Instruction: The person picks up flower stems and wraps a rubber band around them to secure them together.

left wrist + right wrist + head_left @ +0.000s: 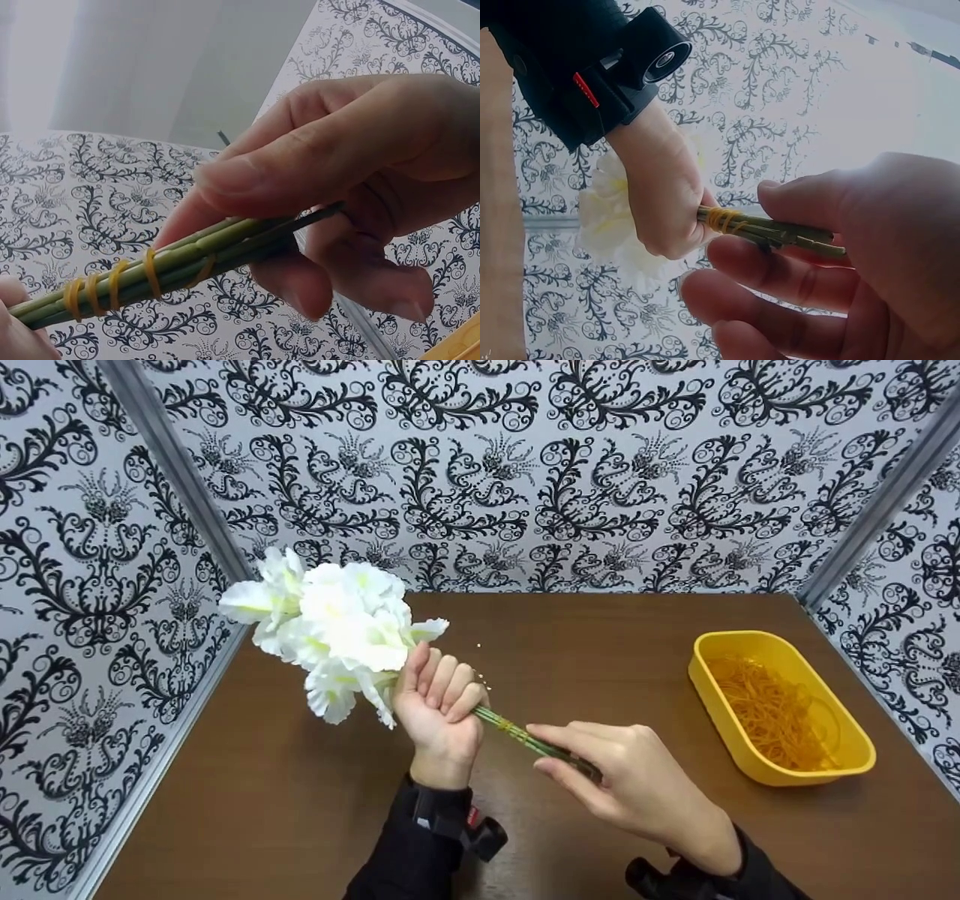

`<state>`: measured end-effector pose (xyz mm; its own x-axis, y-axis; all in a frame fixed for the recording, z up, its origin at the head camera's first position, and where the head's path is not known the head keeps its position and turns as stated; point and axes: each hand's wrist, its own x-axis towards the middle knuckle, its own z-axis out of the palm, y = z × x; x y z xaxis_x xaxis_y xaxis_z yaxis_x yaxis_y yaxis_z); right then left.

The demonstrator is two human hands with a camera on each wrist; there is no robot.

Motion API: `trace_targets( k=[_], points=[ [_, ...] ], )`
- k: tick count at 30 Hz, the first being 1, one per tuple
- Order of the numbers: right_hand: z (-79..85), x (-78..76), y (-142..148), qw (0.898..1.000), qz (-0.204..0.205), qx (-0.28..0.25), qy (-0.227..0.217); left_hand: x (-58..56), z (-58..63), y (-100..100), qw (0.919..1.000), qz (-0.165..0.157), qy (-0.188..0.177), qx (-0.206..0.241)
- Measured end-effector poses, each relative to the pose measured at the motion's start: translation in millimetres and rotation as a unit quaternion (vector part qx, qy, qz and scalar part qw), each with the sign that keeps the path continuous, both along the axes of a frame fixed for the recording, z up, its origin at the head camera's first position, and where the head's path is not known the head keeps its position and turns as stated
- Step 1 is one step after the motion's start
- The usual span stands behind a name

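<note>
A bunch of white flowers [345,622] with ruffled petals lies slantwise in the air above the table, blooms to the upper left. My left hand [442,705] grips its green stems [486,712] just under the blooms, fingers curled round them. Yellow rubber band [116,283] coils wrap the stems below that fist, several turns side by side in the left wrist view. Around the cut stem ends, my right hand [637,780] has its thumb on one side and fingers on the other, holding them. In the right wrist view the banded stems [780,231] run between thumb and fingers.
A yellow tub [780,776] stands on the right of the brown table [585,660], with a heap of loose rubber bands [772,709] inside. Patterned black-and-white panels [480,472] with metal edge strips enclose the back and sides.
</note>
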<state>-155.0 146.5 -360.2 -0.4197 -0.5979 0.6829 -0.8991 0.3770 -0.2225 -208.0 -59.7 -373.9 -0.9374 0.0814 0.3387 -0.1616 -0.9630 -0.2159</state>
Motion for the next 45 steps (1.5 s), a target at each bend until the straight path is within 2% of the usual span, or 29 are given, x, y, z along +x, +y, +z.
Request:
trace_targets(
  k=[7,14,22,26,29,31,34,37,42,45],
  points=[
    [-3.0,1.9,-1.1,0.998,-0.047,0.037,-0.018,0.5,0.0,2.1,0.9999,-0.003,-0.009,-0.013],
    [-7.8,-0.3,-5.8,0.996,-0.064,0.060,-0.027,0.7,-0.1,3.8,0.9994,0.005,-0.014,-0.032],
    [-14.0,-3.7,-9.4,0.990,-0.085,0.097,-0.054,0.3,-0.4,5.9,0.9971,0.008,-0.011,-0.075],
    [-17.8,-6.5,-11.2,0.992,-0.086,0.087,-0.038,0.8,-1.1,6.8,0.9959,0.004,0.007,-0.091],
    [-20.4,-7.9,-12.2,0.993,-0.090,0.073,-0.018,1.1,-1.9,8.1,0.9927,0.003,0.020,-0.119],
    [-21.9,-8.5,-12.4,0.993,-0.087,0.069,-0.027,1.2,-2.0,9.2,0.9891,0.003,0.022,-0.145],
    [-24.6,-9.3,-11.4,0.992,-0.078,0.071,-0.067,0.9,-2.6,11.0,0.9811,0.011,0.022,-0.192],
    [-28.3,-10.3,-8.9,0.989,-0.071,0.077,-0.102,0.2,-3.3,12.8,0.9712,0.011,0.041,-0.234],
    [-35.7,-10.3,-6.0,0.983,-0.051,0.090,-0.151,-1.5,-6.3,14.3,0.9488,-0.014,0.093,-0.302],
    [-39.9,-9.9,-7.1,0.978,-0.036,0.095,-0.183,-1.4,-7.1,14.5,0.9342,-0.029,0.096,-0.342]
  ],
)
